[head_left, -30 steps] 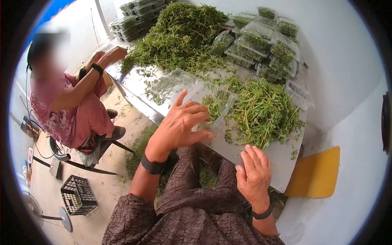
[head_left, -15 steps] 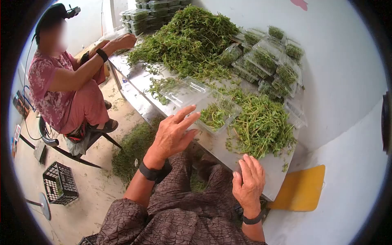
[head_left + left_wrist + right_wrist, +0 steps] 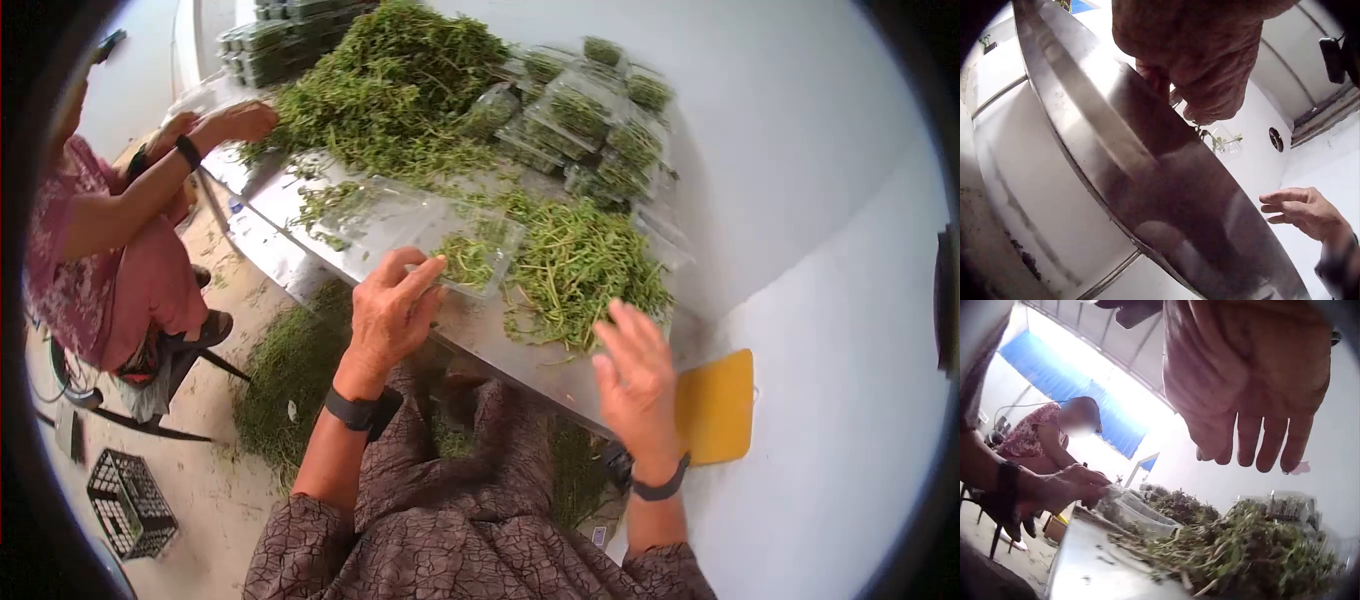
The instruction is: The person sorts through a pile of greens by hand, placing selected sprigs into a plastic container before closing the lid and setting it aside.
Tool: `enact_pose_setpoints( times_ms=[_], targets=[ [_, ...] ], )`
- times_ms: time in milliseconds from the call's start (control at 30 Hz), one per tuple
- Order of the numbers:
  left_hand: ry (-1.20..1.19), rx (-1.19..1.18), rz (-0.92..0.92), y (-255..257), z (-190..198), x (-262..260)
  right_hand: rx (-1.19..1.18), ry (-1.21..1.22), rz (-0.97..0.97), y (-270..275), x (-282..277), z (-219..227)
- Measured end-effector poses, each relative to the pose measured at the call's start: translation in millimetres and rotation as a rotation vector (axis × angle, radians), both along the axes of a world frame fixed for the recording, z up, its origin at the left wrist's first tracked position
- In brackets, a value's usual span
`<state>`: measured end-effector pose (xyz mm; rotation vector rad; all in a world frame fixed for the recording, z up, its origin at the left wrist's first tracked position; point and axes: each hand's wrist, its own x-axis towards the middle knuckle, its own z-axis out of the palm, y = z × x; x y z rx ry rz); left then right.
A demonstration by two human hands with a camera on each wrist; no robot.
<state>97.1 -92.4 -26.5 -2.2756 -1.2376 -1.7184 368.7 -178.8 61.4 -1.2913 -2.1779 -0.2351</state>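
My left hand [image 3: 385, 315] is at the near edge of an open clear plastic container [image 3: 395, 222], its index finger and thumb on either side of the rim; in the right wrist view the same hand [image 3: 1079, 484] meets the clear plastic. Some greens [image 3: 465, 258] lie in the container's right half. My right hand [image 3: 638, 390], fingers extended and holding nothing, hovers near the front of a loose pile of greens [image 3: 585, 265]. The right wrist view shows its palm [image 3: 1247, 375] above the greens [image 3: 1260, 550].
A large heap of greens [image 3: 390, 90] covers the back of the table, beside stacked filled containers [image 3: 580, 115]. Another person [image 3: 120, 240] sits at the left. A yellow board [image 3: 715, 405] stands at right, and a black crate [image 3: 130, 505] on the floor.
The head view has shifted, moving the table contents leftward. My left hand has come to the container's edge with its fingers more bent; my right hand has lifted and turned.
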Motion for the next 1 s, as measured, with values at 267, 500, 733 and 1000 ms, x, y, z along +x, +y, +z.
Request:
enact_pose_setpoints(
  times_ms=[267, 500, 733, 1000],
  targets=[
    [-0.121, -0.083, 0.003, 3, -7, 9, 0.029, -0.12, -0.097, 73, 13, 39],
    [-0.116, -0.01, 0.013, 19, -18, 4, -0.039, -0.228, -0.091, 128, 25, 14],
    [-0.143, -0.037, 0.02, 18, -16, 6, 0.011, -0.107, -0.187, 129, 37, 44],
    [-0.132, -0.026, 0.02, 20, -17, 5, -0.318, 0.674, -0.156, 110, 8, 80]
  ],
)
